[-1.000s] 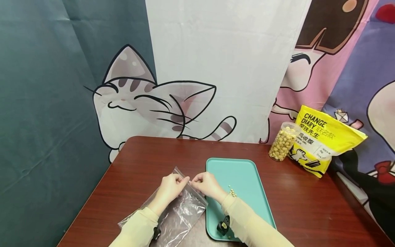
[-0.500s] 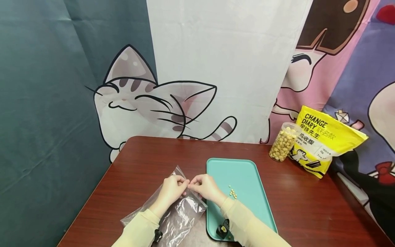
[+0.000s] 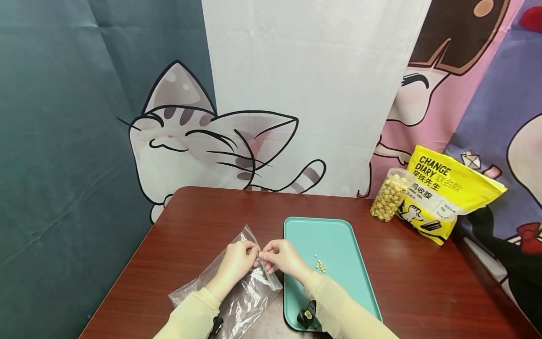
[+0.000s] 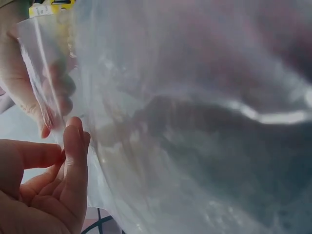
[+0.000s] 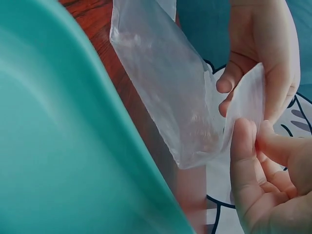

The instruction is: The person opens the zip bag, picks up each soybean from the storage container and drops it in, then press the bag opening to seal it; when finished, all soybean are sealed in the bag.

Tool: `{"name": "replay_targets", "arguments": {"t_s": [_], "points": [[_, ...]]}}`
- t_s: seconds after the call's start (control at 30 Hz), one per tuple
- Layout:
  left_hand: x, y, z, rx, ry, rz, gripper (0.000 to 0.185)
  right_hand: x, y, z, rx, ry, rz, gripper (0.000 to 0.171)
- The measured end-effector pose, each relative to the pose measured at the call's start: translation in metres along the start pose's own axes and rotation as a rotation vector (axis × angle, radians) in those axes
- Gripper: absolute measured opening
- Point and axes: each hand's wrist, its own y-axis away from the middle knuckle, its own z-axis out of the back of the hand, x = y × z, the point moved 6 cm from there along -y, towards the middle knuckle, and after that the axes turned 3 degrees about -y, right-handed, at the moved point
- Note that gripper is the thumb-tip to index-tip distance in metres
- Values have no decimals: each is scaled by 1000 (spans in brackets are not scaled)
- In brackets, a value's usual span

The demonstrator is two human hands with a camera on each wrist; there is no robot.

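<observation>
Left hand [image 3: 238,258] and right hand [image 3: 282,256] closed up over the last second: small gap between the fingertips had gone, or nearly. Clear, crinkled plastic bag [image 3: 250,292] shifted with them, far corner a bit further out, lower left corner drawn in. It lay left of the rectangular teal tray [image 3: 317,230], near corner right by the tray's left rim; couldn't tell if touching.

Both hands pinched the bag's edge, thumb to forefinger, side by side; wrist views showed the edge strip standing up between them. Faint line along that edge, possibly a seal. No visible opening yet, so my read: the edge was being worked apart or felt for, work early, bag not ready to take anything. Risk, I'd guess: thin film slipping from the pinch.

Rest stayed put. Small round pale yellow pieces [image 3: 321,266] sat on the tray. Clear cylindrical jar full of yellowish pieces [image 3: 386,200] and printed yellow pouch [image 3: 449,186] stood beyond the tray's far right corner, on the dark red wooden table [image 3: 203,207].
</observation>
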Motion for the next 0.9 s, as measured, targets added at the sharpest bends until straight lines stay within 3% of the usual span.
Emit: {"name": "replay_targets", "arguments": {"t_s": [0.07, 0.4, 0.9], "points": [[-1, 0, 1, -14, -33, -12, 15, -1, 0, 1, -6, -15, -14, 16], [-6, 1, -3, 34, -20, -51, 9, -7, -1, 2, -26, 45, -35, 12], [-7, 3, -5, 52, 7, -11, 12, 0, 3, 2, -89, 223, -8, 7]]}}
